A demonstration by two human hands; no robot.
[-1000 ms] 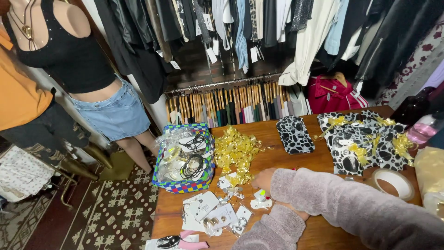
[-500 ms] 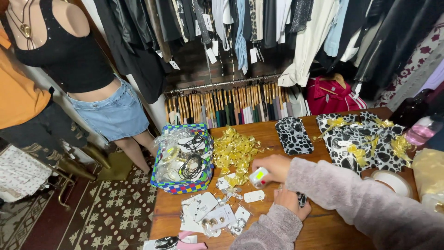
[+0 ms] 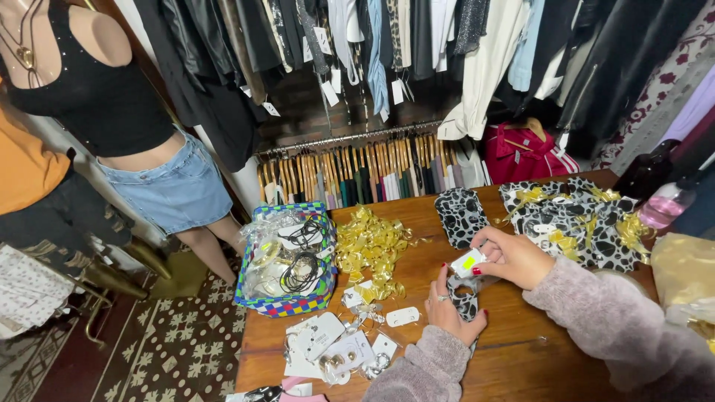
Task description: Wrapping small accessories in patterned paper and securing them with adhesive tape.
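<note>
We have our right hand (image 3: 514,257) raised a little off the counter (image 3: 536,350), its fingertips pinching a small white card with a yellow-green patch (image 3: 468,263), held flat-side up so its face can be read. Just below it, our left hand (image 3: 449,309) closes on a small black-and-white spotted pouch (image 3: 463,298), propping it upright with the mouth turned toward the card, close enough that the two nearly touch. Beyond the right hand lies another spotted pouch (image 3: 462,214), flat, and to its right a heap of the same pouches with gold ribbon (image 3: 577,219). Left of our left hand sit loose gold bows (image 3: 370,242), white earring cards (image 3: 328,342) and a checked basket (image 3: 287,301), all within easy reach.
</note>
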